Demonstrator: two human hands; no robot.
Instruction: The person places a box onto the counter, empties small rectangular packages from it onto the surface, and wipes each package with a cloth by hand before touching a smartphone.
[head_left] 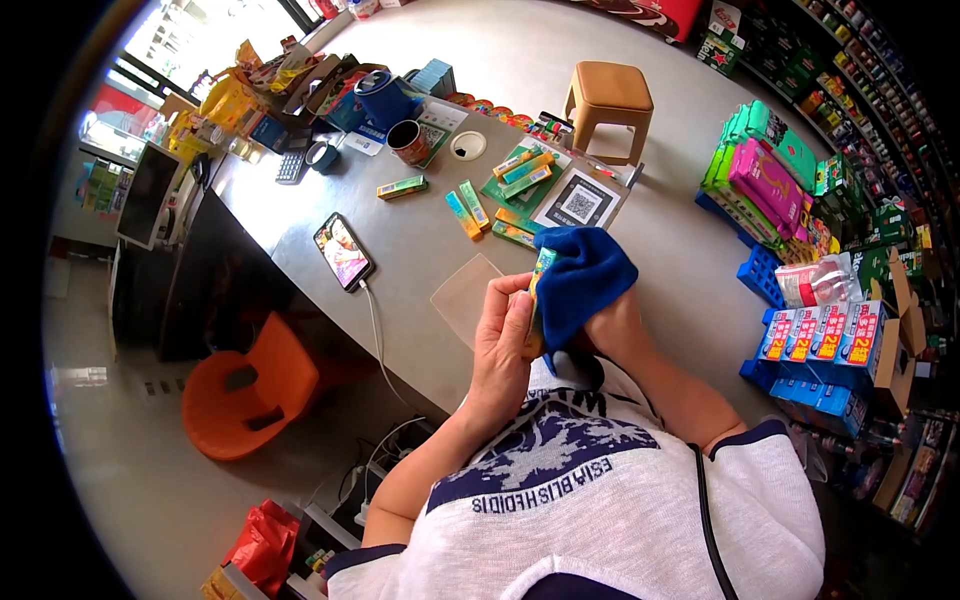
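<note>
My left hand is closed around a narrow yellow-and-green box, held upright near my chest. A blue cloth drapes over the box's right side. My right hand grips the cloth from behind, its fingers mostly hidden by the folds. Similar slim boxes lie on the counter: one green-and-orange box, a pair with a blue-and-yellow box, and a small pile on a green sheet. Beside that pile is a QR code card.
On the grey counter lie a charging phone, a can, a round white lid and a calculator. An orange chair is at left, a tan stool beyond, and stacked goods at right.
</note>
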